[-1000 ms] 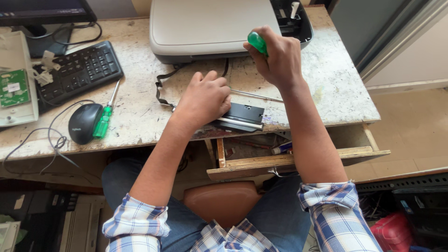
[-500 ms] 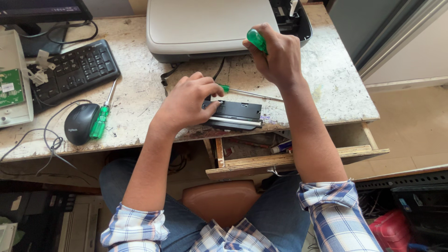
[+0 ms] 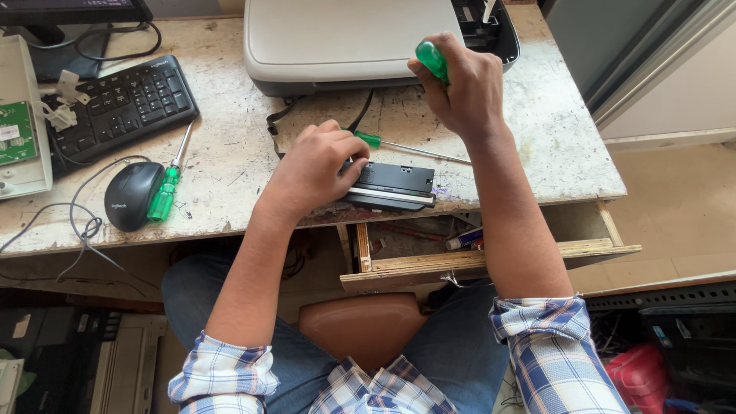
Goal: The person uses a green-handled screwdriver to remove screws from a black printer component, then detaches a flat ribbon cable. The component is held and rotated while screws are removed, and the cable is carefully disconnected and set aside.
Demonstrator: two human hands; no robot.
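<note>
Left hand: the left hand [image 3: 310,172] lies palm-down over the left end of a black module [image 3: 389,186], fingers curled onto its top and pressing it flat.
Right hand: the right hand [image 3: 460,84] is clenched around the green handle of a screwdriver [image 3: 432,60], held above the counter near the front of the printer [image 3: 353,38].
Module position: the black module sits at the front edge of the counter [image 3: 552,130], just above the open drawer [image 3: 475,257], with a pale strip along its near side.
Second tool: a thin green-handled screwdriver [image 3: 406,147] lies on the counter just behind the module, its shaft pointing right.
Handling: the module looks like rigid plastic, light, and likely to slide on the stone top unless pinned; its long edges seem the safest hold, away from any exposed parts.
Drawer contents: the wooden drawer holds small odds and ends, among them a tube-like item; the rest is too shadowed to tell.
Left side: a black mouse [image 3: 132,195] and another green screwdriver [image 3: 167,188] lie beside a black keyboard [image 3: 123,107].
</note>
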